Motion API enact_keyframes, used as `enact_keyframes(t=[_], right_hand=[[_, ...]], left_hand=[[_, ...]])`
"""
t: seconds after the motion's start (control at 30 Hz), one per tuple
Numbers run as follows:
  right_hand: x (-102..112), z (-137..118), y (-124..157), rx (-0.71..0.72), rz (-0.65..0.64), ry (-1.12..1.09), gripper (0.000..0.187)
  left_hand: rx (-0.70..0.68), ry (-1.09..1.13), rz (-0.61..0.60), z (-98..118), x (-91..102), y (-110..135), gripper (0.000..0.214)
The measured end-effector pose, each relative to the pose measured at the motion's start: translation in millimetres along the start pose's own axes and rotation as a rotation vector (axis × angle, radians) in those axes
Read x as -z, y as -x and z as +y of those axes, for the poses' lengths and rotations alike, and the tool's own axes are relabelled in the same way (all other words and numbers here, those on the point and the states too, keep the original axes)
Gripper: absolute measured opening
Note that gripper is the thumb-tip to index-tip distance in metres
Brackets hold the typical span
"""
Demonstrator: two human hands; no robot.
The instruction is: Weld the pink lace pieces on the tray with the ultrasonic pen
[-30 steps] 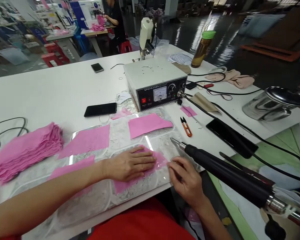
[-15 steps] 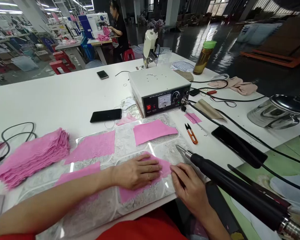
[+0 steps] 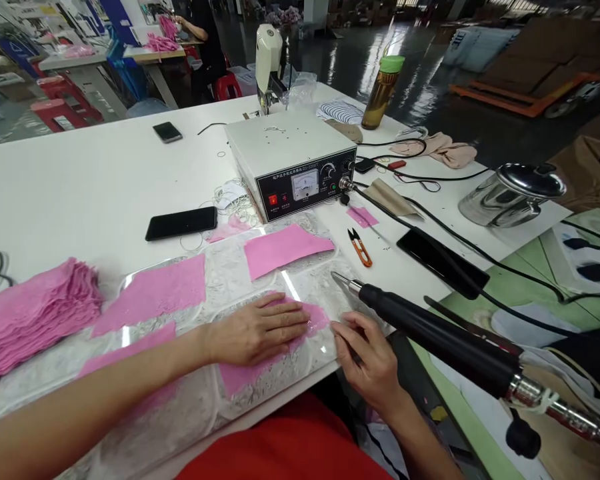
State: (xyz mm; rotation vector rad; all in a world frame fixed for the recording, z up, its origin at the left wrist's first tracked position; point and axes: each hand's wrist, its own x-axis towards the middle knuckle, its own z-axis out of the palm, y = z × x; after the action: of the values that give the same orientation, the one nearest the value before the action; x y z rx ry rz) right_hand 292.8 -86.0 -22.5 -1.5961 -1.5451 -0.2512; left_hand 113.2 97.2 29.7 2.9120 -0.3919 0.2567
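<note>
My left hand (image 3: pixel 260 330) lies flat, fingers stretched out, on a pink fabric piece (image 3: pixel 240 379), pressing it onto a clear plastic-covered mat (image 3: pixel 195 413). Just off that piece's right tip, my right hand (image 3: pixel 367 357) has its fingers curled and its thumb and forefinger close together in a pinch. Whatever is between them is too small to make out. Behind my right hand rests a black handheld tool (image 3: pixel 430 337) with a pointed metal tip, aimed left. Other pink pieces (image 3: pixel 287 249) lie flat on the mat, one partly under my left forearm.
A stack of pink fabric (image 3: pixel 35 313) is at left. A white control box (image 3: pixel 290 167) stands behind the mat, cables running right. Orange thread snips (image 3: pixel 360 248), phones (image 3: pixel 181 223), a metal pot (image 3: pixel 510 193) and a green-lidded bottle (image 3: pixel 383 93) surround it. A person sits working beyond.
The view has swung right and down, so things appear farther left and higher. My right fingertips have drawn slightly away from the fabric's tip. My left hand stays flat on the piece.
</note>
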Motion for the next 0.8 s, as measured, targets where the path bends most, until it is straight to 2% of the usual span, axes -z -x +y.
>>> enact_keyframes(t=[0.53, 0.8], right_hand=[[-3.1, 1.5, 0.4, -0.008, 0.005, 0.009, 0.022], [-2.9, 0.5, 1.5, -0.019, 0.003, 0.011, 0.023]], left_hand=[[-0.014, 0.008, -0.16, -4.2, -3.9, -3.7, 0.044], [0.007, 0.089, -0.218, -4.1, -5.7, -4.8, 0.046]])
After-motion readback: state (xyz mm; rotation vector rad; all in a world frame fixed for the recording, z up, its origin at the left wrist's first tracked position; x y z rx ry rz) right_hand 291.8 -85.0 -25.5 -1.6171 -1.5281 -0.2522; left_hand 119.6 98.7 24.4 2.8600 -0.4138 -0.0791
